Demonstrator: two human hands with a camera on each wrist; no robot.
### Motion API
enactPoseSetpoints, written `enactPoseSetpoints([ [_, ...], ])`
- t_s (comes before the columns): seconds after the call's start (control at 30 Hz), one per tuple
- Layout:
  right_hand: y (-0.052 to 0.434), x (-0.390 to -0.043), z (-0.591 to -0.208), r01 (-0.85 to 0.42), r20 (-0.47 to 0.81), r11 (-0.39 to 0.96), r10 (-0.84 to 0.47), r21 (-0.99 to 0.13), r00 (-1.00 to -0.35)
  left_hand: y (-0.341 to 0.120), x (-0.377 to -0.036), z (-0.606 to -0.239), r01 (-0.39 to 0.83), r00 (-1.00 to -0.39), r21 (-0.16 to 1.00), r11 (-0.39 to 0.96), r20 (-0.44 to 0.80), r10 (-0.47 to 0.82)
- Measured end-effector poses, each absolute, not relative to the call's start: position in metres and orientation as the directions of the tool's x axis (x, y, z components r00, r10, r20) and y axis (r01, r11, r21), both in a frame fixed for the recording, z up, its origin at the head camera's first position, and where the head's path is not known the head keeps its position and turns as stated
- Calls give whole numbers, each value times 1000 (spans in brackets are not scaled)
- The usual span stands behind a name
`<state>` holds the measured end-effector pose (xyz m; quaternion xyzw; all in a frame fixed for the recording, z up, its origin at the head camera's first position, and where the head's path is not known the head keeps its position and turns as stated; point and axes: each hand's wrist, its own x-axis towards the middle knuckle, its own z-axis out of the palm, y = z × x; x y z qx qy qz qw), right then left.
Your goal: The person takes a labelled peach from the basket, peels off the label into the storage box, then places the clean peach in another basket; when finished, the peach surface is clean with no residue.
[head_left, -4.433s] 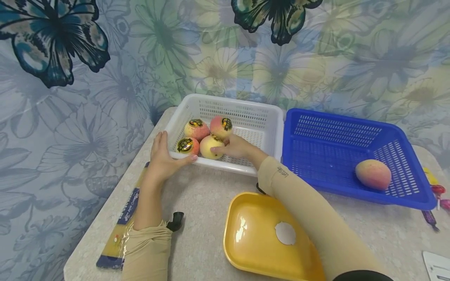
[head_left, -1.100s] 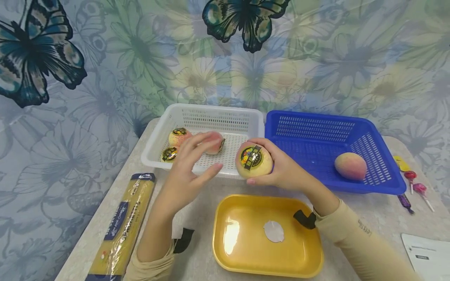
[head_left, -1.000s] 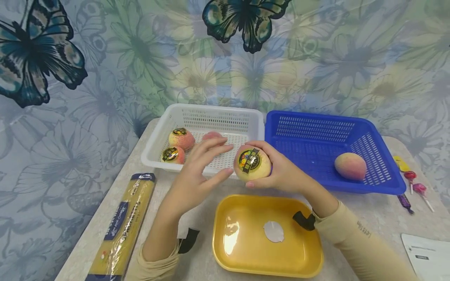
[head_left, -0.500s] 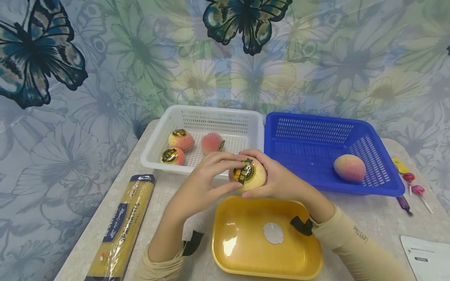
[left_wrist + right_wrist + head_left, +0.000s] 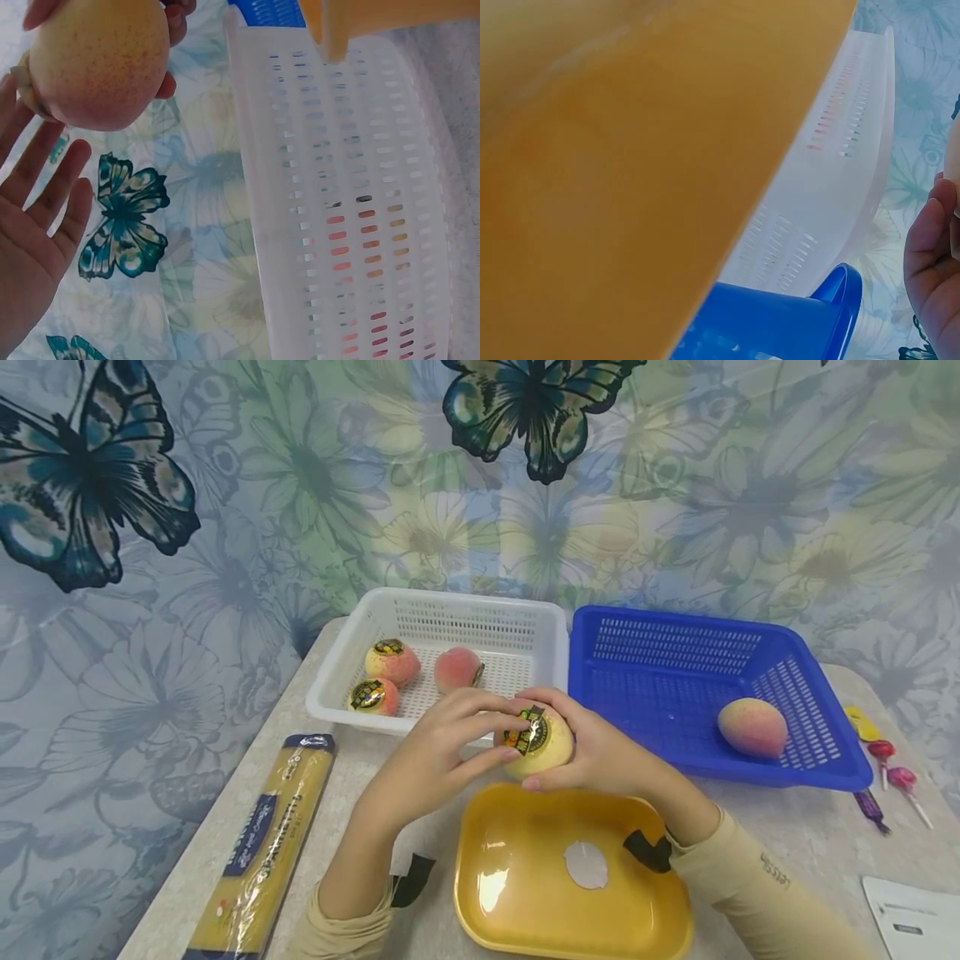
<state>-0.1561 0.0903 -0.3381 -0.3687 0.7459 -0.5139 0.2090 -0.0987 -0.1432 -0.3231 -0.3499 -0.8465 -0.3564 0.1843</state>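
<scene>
Above the near side of the yellow tray, a yellow-pink peach (image 5: pixel 551 752) with a black round sticker (image 5: pixel 531 732) is gripped in my right hand (image 5: pixel 596 747). My left hand (image 5: pixel 442 752) is at the sticker, thumb and index fingertips on its left part. In the left wrist view a loose edge of the sticker (image 5: pixel 28 94) stands away from the peach by my fingers, while the other fingers (image 5: pixel 49 187) are spread. The right wrist view shows only part of a hand (image 5: pixel 934 262) at its right edge, with the peach mostly cut off.
A white basket (image 5: pixel 551 643) at the back holds several stickered peaches (image 5: pixel 393 662). Beside it, a blue basket (image 5: pixel 660 760) holds one peach (image 5: pixel 752 727). The yellow tray (image 5: pixel 517 910) has a white paper piece (image 5: pixel 586 865). Spaghetti (image 5: pixel 273 835) lies left; lollipops (image 5: pixel 881 749) lie right.
A peach has come out of the white basket in my right hand. Over the last second my left hand has moved right to its sticker, and the peach has come slightly nearer.
</scene>
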Motion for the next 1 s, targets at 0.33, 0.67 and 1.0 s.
enactPoseSetpoints([
  [0.33, 89, -156, -338, -291, 47, 189, -761, -938, -647, -140, -101, -325, 797, -516, 163, 582, 684, 516],
  [0.67, 90, -156, -338, -260, 38, 181, -751, -948, -659, -136, -96, -323, 803, -498, 108, 586, 661, 561],
  [1.0, 90, -156, -339, -257, 22, 196, -756, -946, -655, -137, -96, -323, 812, -497, 115, 572, 649, 576],
])
